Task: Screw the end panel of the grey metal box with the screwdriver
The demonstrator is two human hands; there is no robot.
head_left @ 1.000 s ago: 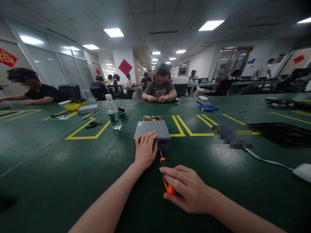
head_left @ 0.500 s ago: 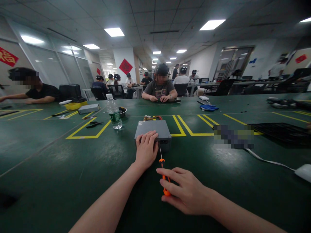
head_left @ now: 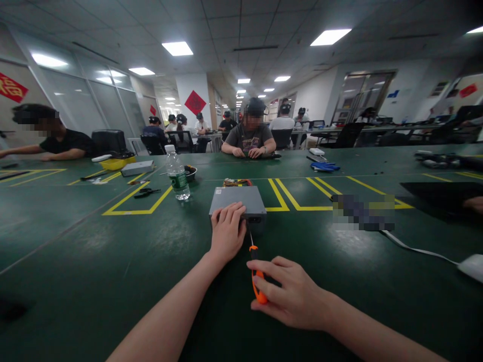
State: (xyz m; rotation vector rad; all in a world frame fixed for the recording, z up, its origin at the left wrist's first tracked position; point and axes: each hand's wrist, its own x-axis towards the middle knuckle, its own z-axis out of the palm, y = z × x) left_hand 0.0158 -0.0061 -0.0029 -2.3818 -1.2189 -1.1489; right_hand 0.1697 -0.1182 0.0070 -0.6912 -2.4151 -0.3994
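At the near middle of the green tabletop (head_left: 169,281), a grey metal box (head_left: 237,197) lay with its socket (head_left: 255,219) facing the working person and coloured wires (head_left: 237,182) showing at its far side. Left hand (head_left: 228,232): fingers close together across the box's near top edge, thumb beside the near face; whether they gripped or merely pressed could not be told. Right hand (head_left: 289,291): fingers curled around the handle of an orange-and-black screwdriver (head_left: 253,248), its shaft directed at the near face; contact at the tip could not be resolved. Progress, as judged: the box appeared whole, its upper cover in place, so work at this face seemed under way and unfinished. Surroundings: a water bottle (head_left: 179,181) stood to the left, with a bowl (head_left: 191,174) just behind it; a black tool (head_left: 146,192) lay within yellow tape (head_left: 132,212). Rightward lay a pixelated dark object (head_left: 362,213) and a dark panel (head_left: 433,198). Nothing evident blocked the screwdriver, although the left thumb lay close to its tip.
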